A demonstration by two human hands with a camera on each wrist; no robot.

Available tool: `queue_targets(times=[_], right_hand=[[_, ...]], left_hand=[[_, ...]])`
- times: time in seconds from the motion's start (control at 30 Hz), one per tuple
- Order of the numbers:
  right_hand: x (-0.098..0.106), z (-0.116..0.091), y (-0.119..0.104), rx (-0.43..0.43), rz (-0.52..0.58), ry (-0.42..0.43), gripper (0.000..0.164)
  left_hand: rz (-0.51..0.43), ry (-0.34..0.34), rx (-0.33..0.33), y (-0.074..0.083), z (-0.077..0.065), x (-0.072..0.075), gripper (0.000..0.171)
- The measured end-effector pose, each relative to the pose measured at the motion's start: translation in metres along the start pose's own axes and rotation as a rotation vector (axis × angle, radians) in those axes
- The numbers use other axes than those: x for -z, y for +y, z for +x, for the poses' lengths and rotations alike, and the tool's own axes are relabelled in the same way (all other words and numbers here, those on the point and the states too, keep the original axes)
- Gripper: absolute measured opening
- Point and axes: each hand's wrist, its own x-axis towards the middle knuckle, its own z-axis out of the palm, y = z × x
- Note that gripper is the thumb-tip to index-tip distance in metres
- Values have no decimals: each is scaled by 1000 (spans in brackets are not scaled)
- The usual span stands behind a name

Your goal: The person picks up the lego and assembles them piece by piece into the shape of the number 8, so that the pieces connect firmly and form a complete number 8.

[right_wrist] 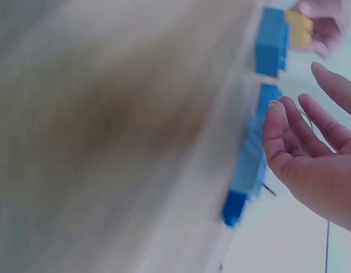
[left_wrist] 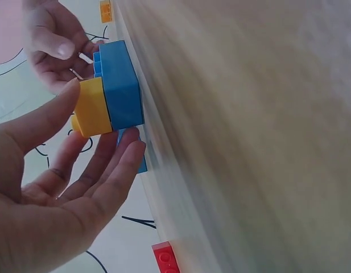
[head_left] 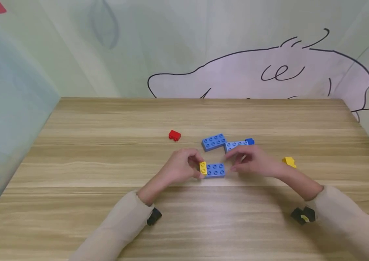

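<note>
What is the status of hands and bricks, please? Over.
Left hand pinches yellow brick. It sits on one blue brick, left end. Right hand empty, right of both; nothing seen between.

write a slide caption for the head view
Left hand pinches yellow brick atop blue brick; right hand nearby holds nothing.

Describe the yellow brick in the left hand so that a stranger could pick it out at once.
On the wooden table, find the left hand. It pinches the yellow brick, which sits on the left end of a blue brick. The other yellow brick lies apart, off to the right.
</note>
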Motion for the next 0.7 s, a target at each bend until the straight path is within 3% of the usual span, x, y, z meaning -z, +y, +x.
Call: queue_targets(times=[0.23, 0.37, 0.7], right_hand=[[31, -22, 2, -41, -11, 80, 32], [47, -38, 12, -36, -30, 102, 33], [73, -71, 41, -140, -147, 161, 40]], left_hand=[[-11, 1, 3, 0, 0, 0, 29], [-19, 0, 6, 0, 0, 0, 29], [-23, 0, 16, 0, 0, 0, 30]])
